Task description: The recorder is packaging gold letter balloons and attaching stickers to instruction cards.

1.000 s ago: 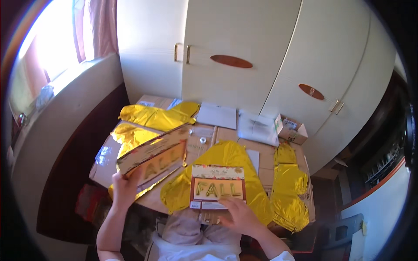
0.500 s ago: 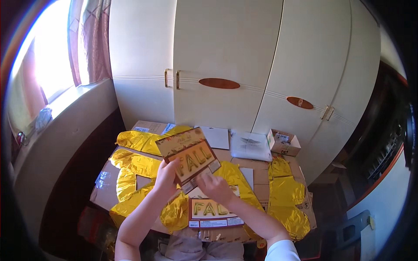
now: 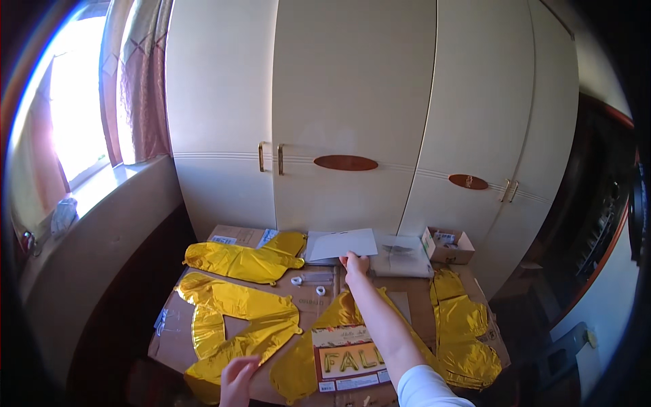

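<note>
My right hand (image 3: 356, 265) reaches to the back of the table and pinches the near edge of a flat white card (image 3: 344, 244). The card lies tilted over other flat packs there. My left hand (image 3: 237, 378) holds nothing, its fingers loosely apart, low over a flat gold foil balloon (image 3: 261, 315). Between my arms lies a printed card (image 3: 342, 363) picturing gold letter balloons; my right forearm hides part of it. Another gold foil balloon (image 3: 234, 262) is spread at the back left, and one more (image 3: 464, 332) at the right.
The balloons lie on flattened cardboard (image 3: 380, 288). A clear plastic packet (image 3: 400, 254) and an open small box (image 3: 449, 245) stand at the back right. Two small white rolls (image 3: 321, 290) sit mid-table. A cream wardrobe (image 3: 352, 81) rises behind.
The printed card has left my left hand, which has dropped to the lower left. My right hand has stretched to the back, holding a white-faced card. The view has tilted up.
</note>
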A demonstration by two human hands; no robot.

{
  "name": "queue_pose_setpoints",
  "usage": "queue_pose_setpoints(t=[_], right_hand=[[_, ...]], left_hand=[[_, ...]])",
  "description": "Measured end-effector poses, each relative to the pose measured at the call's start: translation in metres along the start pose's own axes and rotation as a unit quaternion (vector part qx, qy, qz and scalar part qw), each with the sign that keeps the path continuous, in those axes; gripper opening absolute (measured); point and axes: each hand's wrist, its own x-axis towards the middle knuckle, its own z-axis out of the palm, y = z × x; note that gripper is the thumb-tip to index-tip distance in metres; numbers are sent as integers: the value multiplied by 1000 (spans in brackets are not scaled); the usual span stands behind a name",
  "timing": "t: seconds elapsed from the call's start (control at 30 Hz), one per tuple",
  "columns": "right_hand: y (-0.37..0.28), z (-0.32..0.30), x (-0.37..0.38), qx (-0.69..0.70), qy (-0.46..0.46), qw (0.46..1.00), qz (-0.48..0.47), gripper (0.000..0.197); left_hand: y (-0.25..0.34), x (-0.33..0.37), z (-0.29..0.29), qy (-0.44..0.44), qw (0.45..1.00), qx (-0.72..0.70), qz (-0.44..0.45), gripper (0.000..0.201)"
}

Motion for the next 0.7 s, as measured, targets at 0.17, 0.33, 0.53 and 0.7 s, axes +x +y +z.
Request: queue_pose_setpoints(t=[0.17,0.33,0.53,0.7], right_hand=[[24,12,22,-37,9,997,65,21],[39,8,38,8,-26,991,130,28],[16,-13,34,56,-94,958,264,40],[-77,-72,-58,-127,-223,949,186,43]], left_hand=[[-1,-50,-41,104,994,-23,11,18],[-1,-59,-57,113,993,-17,10,17],[-4,-52,-30,13,1000,16,2,23],[-1,-46,-1,-111,991,-28,-72,30]])
